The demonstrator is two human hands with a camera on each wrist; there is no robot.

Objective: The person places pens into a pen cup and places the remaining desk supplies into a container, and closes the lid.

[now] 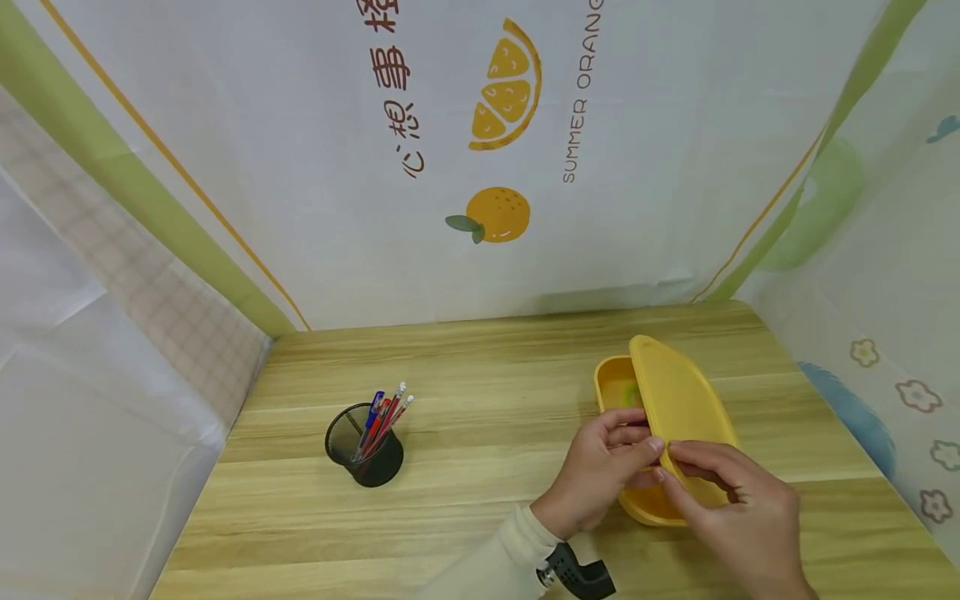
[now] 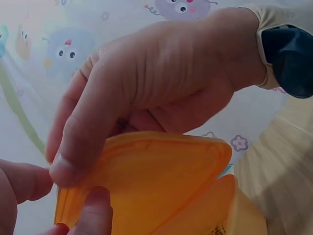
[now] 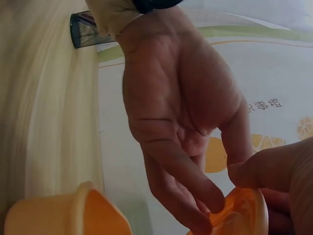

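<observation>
A yellow plastic box (image 1: pixel 651 508) stands on the right part of the table, its yellow lid (image 1: pixel 686 392) tilted up over the right side. My left hand (image 1: pixel 592 471) pinches the lid's raised edge between thumb and fingers. Close beside it, my right hand (image 1: pixel 746 504) grips the same edge, both thumbs near each other. In the left wrist view the lid's inner face (image 2: pixel 151 171) shows, with the box wall (image 2: pixel 249 215) below. Something green (image 1: pixel 631 394) lies inside the box, mostly hidden by the lid and my left hand.
A black mesh pen cup (image 1: pixel 384 468) with several pens and pencils (image 1: pixel 381 423) stands on the left part of the wood-grain table (image 1: pixel 480 400). A white printed cloth (image 1: pixel 637 167) hangs behind the table, and more cloth hangs at both sides.
</observation>
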